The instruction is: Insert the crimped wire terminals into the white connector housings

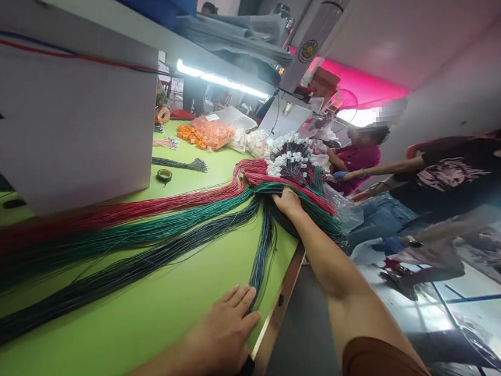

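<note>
Long bundles of thin wires run across the green table: red wires (168,205), green wires (183,215) and black wires (160,255). My right hand (288,201) is closed around the wires where the bundles meet, near the table's edge; its fingertips are partly hidden. A smaller strand of black wires (263,246) runs from there toward me. My left hand (232,330) lies flat over this strand, fingers stretched out and not gripping. Beyond my right hand, many white connectors (289,152) sit in a cluster on wire ends.
A roll of tape (164,175) and a short dark wire bundle (182,162) lie farther back. Orange parts in a plastic bag (211,134) are behind them. A grey panel (73,121) stands at left. Co-workers, one in a black shirt (460,175), are at right.
</note>
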Tool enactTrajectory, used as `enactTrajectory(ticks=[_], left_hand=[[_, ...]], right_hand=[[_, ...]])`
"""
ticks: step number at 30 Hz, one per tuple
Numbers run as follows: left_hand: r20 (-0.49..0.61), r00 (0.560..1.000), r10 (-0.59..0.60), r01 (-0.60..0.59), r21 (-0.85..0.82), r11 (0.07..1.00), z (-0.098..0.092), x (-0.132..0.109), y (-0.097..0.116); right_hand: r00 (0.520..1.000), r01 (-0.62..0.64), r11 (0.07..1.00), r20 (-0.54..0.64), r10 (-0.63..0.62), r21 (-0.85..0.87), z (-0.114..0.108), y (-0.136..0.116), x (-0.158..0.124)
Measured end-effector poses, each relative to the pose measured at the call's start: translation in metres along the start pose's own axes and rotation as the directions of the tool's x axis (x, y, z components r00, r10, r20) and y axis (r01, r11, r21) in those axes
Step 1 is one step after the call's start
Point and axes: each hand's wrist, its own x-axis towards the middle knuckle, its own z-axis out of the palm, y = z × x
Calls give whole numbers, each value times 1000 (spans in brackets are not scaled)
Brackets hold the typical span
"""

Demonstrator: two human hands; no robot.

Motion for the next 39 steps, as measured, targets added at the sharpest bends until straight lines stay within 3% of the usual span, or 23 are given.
enactTrajectory(ticks=[5,8,11,15,19,23,32,39], left_hand=[[-19,1000,-15,14,-43,999,3,-1,2],[-19,999,-33,32,-32,999,4,0,4],[-12,999,-39,39,-26,999,3,0,6],[-34,999,-33,32,-31,999,-2,-2,5],[-43,999,-17,15,-53,998,-8,-4,3],[-45,999,-13,9,-77,997,-10,-3,1],[-41,998,-46,41,-122,992,-8,-1,4],[-45,998,-52,46,-121,992,-4,-1,3]], right_hand=[[967,123,992,220,-125,24,17,-29,-76],[936,258,959,217,-278,118,30,-61,-105],[925,351,913,76,-373,207,40,-99,-88],[942,336,913,-109,-319,233,54,-125,-22],[958,272,942,-146,-246,197,67,-105,32],[962,263,959,-103,-252,105,69,-66,59],[923,385,910,36,-384,-151,44,-11,73],[916,397,883,39,-400,-249,46,-4,79]])
